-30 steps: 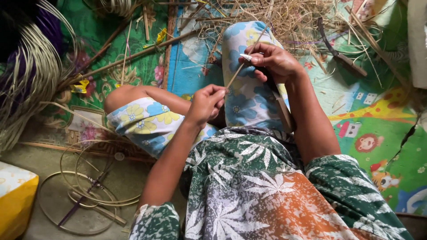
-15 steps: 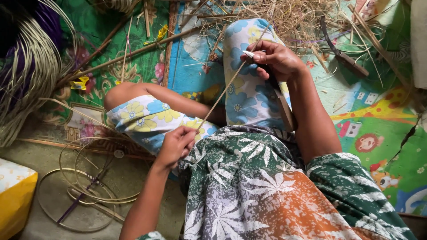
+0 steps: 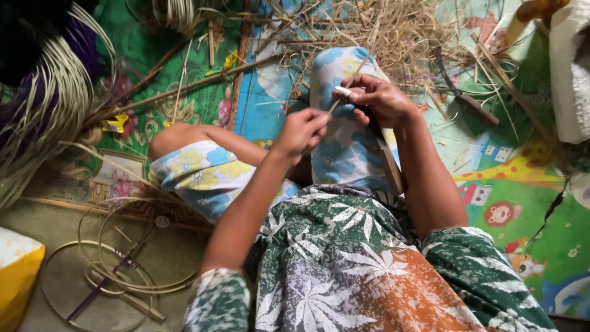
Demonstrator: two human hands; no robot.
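A person sits on a bright patterned floor mat (image 3: pixel 510 184), legs in flowered trousers, and everything here is best placed from the raised knee (image 3: pixel 344 80) in the middle of the view. Beyond the knee lies a loose heap of dry straw (image 3: pixel 393 31); far to its left a big fan of pale reeds (image 3: pixel 43 117) spreads over a dark bundle; below and to its left a few thin hoops (image 3: pixel 117 270) lie on the floor beside a yellow and white box (image 3: pixel 18 270). Just above the knee the right hand (image 3: pixel 381 98) is clenched around a knife with a short pale blade (image 3: pixel 343 91), while its dark handle (image 3: pixel 384 154) runs down along the forearm. The left hand (image 3: pixel 302 129), close beside the knee, pinches the lower end of a thin strip (image 3: pixel 344 83) that passes the blade and slants up over the knee. The chief risk looks to be a cut: both sets of fingertips sit very near the edge, and a jerk on the strip could bring skin onto it. The strip could also snap or split unevenly if pulled at a skewed angle, and its loose end could snag in the straw.
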